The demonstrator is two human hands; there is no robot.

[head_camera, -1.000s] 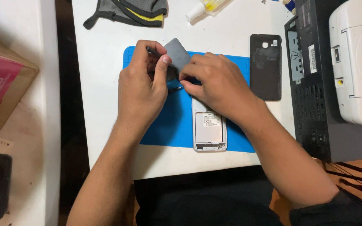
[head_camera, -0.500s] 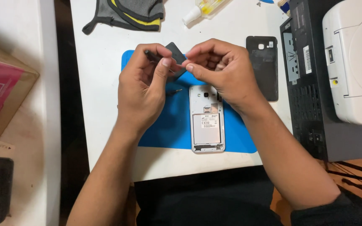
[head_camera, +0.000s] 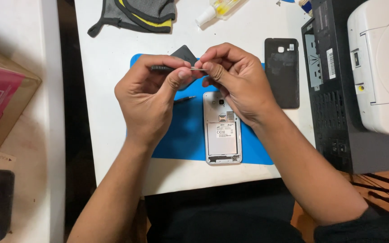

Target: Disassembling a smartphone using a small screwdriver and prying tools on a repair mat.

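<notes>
Holding a small screwdriver [head_camera: 169, 69] between both hands, you are, by the look of it, at the bit-setting step of work on the opened phone [head_camera: 222, 128]. Your left hand [head_camera: 147, 96] is closed around the dark handle, thumb pressed along its side. Your right hand [head_camera: 235, 81] pinches the thin metal shaft between thumb and forefinger, just right of the left thumb tip. The tool sits above the centre of the frame, level and raised off the blue mat [head_camera: 183, 135].

The phone lies face down at the centre of the frame on the mat, its back off and its battery bay bare. Its black back cover [head_camera: 282, 72] lies to the right, mostly off the mat. A dark grey flat piece [head_camera: 184, 54] shows behind your fingers; whether you touch it cannot be told.

The next move probably calls for a fine, steady pinch with the shaft held in line.

Both forearms enter from the lower edge and converge; wrists are raised, the fingers curled inward.
</notes>
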